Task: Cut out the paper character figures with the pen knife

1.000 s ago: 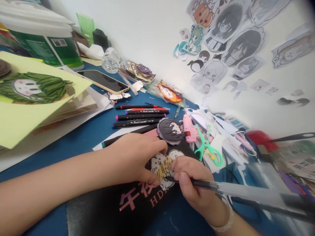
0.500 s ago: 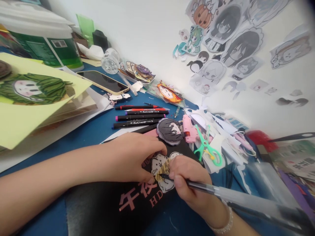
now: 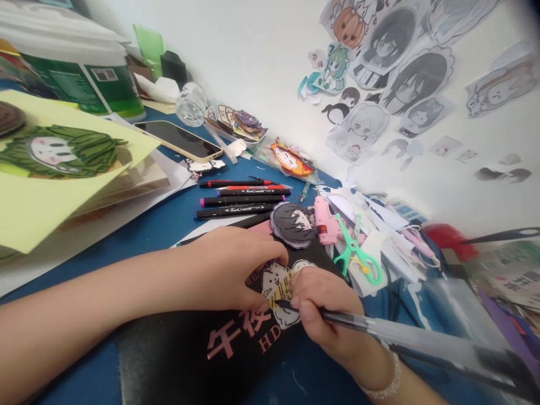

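Observation:
A small paper cutout (image 3: 275,275) of a white cartoon animal with a yellow, black-striped band lies on a black board or folder (image 3: 177,343) with pink lettering. My left hand (image 3: 236,264) curves round the cutout's left side, thumb below and fingers above, gripping its edge; some fingertips are hidden. Pinched in my right hand (image 3: 324,309) is a black pen (image 3: 358,320) with a clear barrel. Its tip meets the yellow band. The right fist rests over the cutout's right part and hides some of it.
Several markers (image 3: 244,212) lie beyond my left hand, near a dark-haired character cutout (image 3: 294,224). Green scissors (image 3: 352,250) and a pink glue gun (image 3: 327,219) sit among paper scraps at right. A phone (image 3: 181,140) and a white-and-green tub (image 3: 84,79) stand farther back.
The pen tip has shifted very slightly on the yellow band. The whole view has drifted a little; both hands keep their hold.

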{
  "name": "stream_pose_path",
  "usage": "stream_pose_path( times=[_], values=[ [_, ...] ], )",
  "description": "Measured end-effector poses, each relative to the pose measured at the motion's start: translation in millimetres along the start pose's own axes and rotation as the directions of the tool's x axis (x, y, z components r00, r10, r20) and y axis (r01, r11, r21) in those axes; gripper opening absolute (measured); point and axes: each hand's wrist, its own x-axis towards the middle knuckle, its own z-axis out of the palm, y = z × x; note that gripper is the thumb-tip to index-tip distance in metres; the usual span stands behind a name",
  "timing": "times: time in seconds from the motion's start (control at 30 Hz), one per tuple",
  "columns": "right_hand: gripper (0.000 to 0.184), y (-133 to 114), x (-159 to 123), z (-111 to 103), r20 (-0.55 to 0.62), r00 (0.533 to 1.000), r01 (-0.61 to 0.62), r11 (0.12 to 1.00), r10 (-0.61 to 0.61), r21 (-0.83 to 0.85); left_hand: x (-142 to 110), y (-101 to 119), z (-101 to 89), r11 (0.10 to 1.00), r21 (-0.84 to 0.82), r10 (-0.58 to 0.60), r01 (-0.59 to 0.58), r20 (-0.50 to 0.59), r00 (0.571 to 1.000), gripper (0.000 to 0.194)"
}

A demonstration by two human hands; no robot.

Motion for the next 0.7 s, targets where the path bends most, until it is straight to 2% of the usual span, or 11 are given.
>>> stream_pose_path(
  times=[0.23, 0.7],
  values=[
    [0.022, 0.3, -1.0, 0.9, 0.012, 1.000, -0.010, 1.000, 0.010, 0.014, 1.5, 2.7, -3.3, 1.000, -0.003, -0.027, 0.027, 0.028, 0.999, 0.040],
    [0.024, 0.1, -1.1, -0.4, 0.031, 0.999, -0.011, 0.999, 0.010, 0.036, 1.0, 1.1, -2.2, 1.000, 0.004, -0.016, 0.016, 0.012, 1.000, 0.041]
  ],
)
